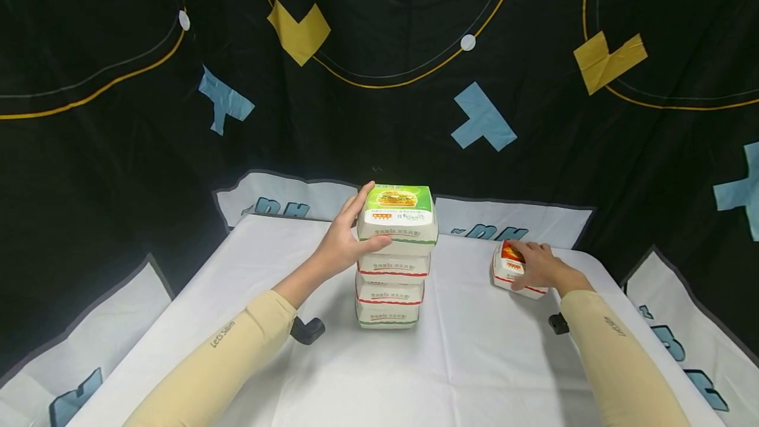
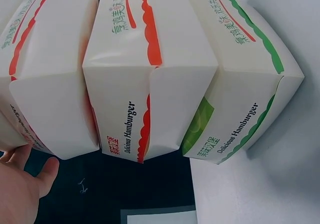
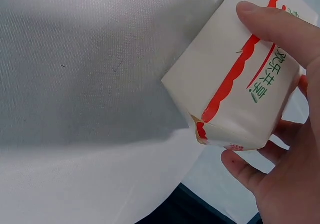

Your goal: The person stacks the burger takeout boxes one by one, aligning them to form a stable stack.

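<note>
A column of several hamburger boxes stands mid-table. Its top box [image 1: 403, 219] has a green printed lid with a burger picture. Beneath it come two red-edged boxes [image 1: 389, 292] and a green-edged bottom box [image 2: 250, 93]. My left hand [image 1: 350, 232] holds the top box at its left side, thumb across the front and fingers reaching to the back. To the right, my right hand [image 1: 542, 265] grips a separate red-edged hamburger box [image 3: 240, 78], thumb on one face and fingers round the other side. That box sits tilted near the table's far right corner.
A white cloth [image 1: 486, 361] covers the table. White panels with blue letters [image 1: 284, 206] line its far side and flanks. Behind hangs a black curtain [image 1: 379, 130] with yellow and blue tape pieces. Dark wrist mounts [image 1: 308, 330] show beside the sleeves.
</note>
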